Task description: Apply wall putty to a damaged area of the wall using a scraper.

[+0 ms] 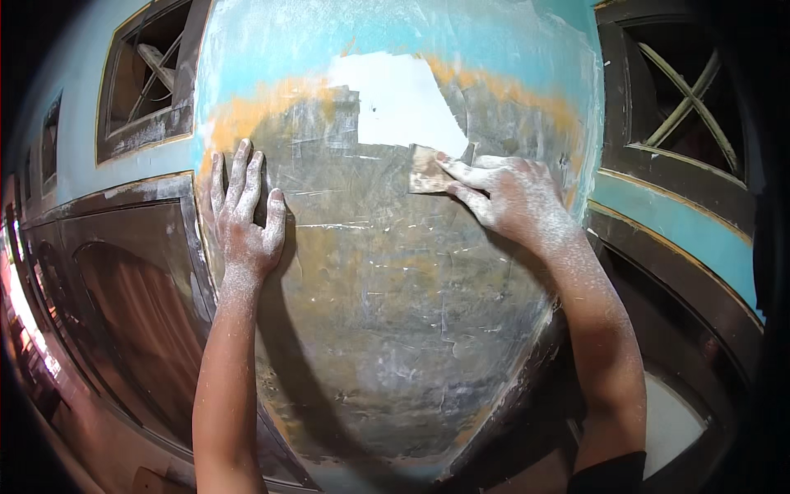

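Flat against the wall [370, 272] on the left side lies my left hand [245, 210], its fingers spread and coated with white powder. My right hand [506, 189], equally dusty, pinches a small flat square piece [427, 170] between thumb and fingers. That piece is beige with darker smudges, and I cannot tell whether it is folded sandpaper or a scraper blade. It rests on the wall just below the lower right corner of a bright white patch [403, 103]. Around it the wall is grey-brown with scratches and white flecks.
Orange stains and turquoise paint [280, 41] border the bare area above. A dark wooden door [132, 288] and a framed opening [148, 74] stand on the left. On the right is a dark frame with crossed bars [691, 95], above more dark woodwork [675, 288].
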`<move>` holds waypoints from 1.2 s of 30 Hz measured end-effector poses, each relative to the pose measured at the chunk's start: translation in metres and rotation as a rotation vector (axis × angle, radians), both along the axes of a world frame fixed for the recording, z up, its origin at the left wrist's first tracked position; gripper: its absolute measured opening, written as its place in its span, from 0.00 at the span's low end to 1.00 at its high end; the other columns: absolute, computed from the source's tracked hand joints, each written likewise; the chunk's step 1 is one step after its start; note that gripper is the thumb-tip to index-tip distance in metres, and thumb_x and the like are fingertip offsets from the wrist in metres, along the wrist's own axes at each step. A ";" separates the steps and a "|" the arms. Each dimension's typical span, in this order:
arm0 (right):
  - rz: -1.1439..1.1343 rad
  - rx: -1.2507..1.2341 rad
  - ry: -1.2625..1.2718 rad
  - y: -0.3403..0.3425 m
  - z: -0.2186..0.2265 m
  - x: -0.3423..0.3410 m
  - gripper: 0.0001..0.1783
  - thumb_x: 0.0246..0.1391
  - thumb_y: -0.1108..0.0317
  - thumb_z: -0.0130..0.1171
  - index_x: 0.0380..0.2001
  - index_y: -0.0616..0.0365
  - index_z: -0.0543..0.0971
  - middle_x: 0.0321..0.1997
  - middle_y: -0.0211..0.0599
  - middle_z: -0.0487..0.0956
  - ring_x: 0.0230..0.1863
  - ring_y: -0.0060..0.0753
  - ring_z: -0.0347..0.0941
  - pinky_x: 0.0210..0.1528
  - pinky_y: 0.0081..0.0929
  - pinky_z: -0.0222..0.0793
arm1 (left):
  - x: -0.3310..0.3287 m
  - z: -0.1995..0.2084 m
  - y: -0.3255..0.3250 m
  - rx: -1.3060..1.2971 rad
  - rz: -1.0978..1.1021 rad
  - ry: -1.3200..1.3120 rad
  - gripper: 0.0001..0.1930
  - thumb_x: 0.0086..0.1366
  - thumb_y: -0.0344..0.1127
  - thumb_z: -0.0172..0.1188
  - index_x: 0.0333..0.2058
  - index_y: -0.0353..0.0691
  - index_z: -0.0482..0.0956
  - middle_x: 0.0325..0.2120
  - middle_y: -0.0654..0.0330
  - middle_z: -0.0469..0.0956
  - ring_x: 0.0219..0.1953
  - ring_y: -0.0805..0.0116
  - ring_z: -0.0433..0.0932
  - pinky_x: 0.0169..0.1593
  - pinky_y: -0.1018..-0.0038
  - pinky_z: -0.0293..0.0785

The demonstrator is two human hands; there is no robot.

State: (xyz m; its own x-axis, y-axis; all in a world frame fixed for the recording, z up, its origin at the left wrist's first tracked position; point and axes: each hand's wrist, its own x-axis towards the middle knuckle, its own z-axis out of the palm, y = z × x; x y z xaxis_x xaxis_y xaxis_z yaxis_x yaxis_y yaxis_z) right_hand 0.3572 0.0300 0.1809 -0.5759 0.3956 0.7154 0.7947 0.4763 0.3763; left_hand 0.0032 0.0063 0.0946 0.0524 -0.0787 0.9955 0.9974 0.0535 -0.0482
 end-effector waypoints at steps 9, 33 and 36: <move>0.070 0.004 -0.024 -0.004 0.005 -0.009 0.24 0.70 0.46 0.50 0.67 0.25 0.74 0.49 0.40 0.84 0.48 0.47 0.83 0.51 0.47 0.79 | -0.004 -0.001 0.000 -0.022 -0.034 -0.010 0.28 0.63 0.40 0.61 0.63 0.41 0.77 0.71 0.59 0.68 0.76 0.45 0.56 0.76 0.49 0.45; 0.015 -0.005 0.009 -0.012 0.002 -0.043 0.23 0.67 0.47 0.56 0.62 0.34 0.81 0.50 0.39 0.85 0.48 0.47 0.82 0.51 0.45 0.78 | -0.007 -0.002 -0.001 -0.060 -0.053 -0.021 0.29 0.63 0.41 0.61 0.63 0.41 0.77 0.73 0.60 0.65 0.77 0.47 0.52 0.76 0.49 0.41; 0.018 -0.033 0.042 -0.016 0.004 -0.043 0.22 0.68 0.47 0.55 0.61 0.34 0.81 0.51 0.39 0.85 0.49 0.48 0.82 0.51 0.46 0.78 | -0.008 0.001 0.001 -0.040 -0.070 0.008 0.29 0.63 0.42 0.60 0.63 0.42 0.77 0.72 0.60 0.65 0.77 0.46 0.53 0.76 0.48 0.41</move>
